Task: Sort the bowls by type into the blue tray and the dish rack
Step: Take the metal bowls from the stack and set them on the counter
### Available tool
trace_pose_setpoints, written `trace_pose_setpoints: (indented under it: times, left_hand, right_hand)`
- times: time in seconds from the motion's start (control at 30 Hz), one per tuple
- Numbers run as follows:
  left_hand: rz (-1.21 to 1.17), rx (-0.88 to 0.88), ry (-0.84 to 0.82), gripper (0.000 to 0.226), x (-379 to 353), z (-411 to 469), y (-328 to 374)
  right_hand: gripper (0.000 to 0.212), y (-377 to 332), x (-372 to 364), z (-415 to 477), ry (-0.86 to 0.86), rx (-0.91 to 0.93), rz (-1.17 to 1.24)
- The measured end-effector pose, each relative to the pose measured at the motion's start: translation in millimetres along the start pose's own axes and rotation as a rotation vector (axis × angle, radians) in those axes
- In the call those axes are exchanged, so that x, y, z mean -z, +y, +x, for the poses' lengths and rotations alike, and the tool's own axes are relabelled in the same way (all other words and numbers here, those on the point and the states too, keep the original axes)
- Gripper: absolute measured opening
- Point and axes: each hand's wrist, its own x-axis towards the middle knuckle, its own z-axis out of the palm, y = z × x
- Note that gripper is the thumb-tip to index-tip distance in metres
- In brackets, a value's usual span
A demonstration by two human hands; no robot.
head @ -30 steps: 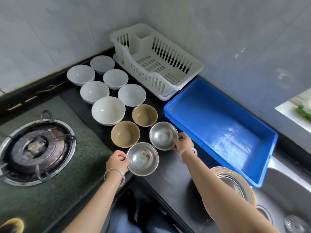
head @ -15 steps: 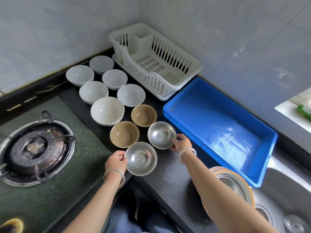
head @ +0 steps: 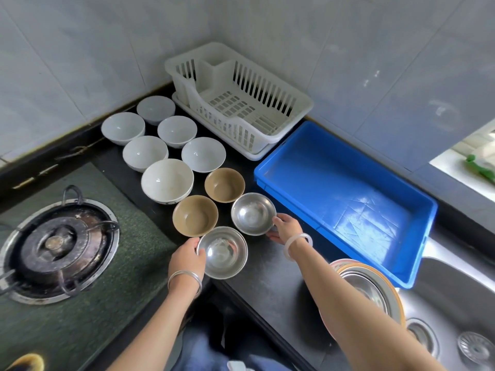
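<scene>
Black countertop (head: 267, 274) beside blue tray (head: 417, 266): left hand (head: 187, 259) grips near steel bowl (head: 223, 253); right hand (head: 285, 227) grips far steel bowl (head: 253, 214), just beside the tray; dish rack (head: 241, 129) behind.

Shiny metal bowls (head: 253, 213), glossy blue plastic tray (head: 345, 188), slatted plastic rack (head: 241, 103).

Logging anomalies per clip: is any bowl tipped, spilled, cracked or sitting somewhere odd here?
Nothing stands out. All ten bowls sit upright in tidy rows on the black counter; the dish rack and blue tray hold nothing yet. Each hand, left hand and right hand, grips a steel bowl's rim.
</scene>
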Motion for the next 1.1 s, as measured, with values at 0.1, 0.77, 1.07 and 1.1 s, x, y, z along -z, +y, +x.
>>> trace_pose_setpoints:
  times: [0.1, 0.77, 1.07, 1.1]
  left_hand:
    - [0.090, -0.038, 0.003, 0.035, 3.4, -3.1, 7.3]
    - [0.204, -0.636, -0.562, 0.040, -133.3, -101.7, 149.1]
    - [0.249, -0.601, -0.607, 0.036, -152.3, -106.7, 149.3]
    - [0.252, -0.601, -0.603, 0.035, -152.8, -106.4, 149.2]
  right_hand:
    - [0.035, 0.4, 11.0, -8.2, 0.032, 0.076, -0.105]
    - [0.041, 140.3, 173.4, -129.9, 0.748, 0.012, -0.459]
    - [0.029, 156.5, 167.7, -132.2, 0.649, -0.163, -0.346]
    - [0.025, 155.8, 168.6, -132.1, 0.658, -0.163, -0.355]
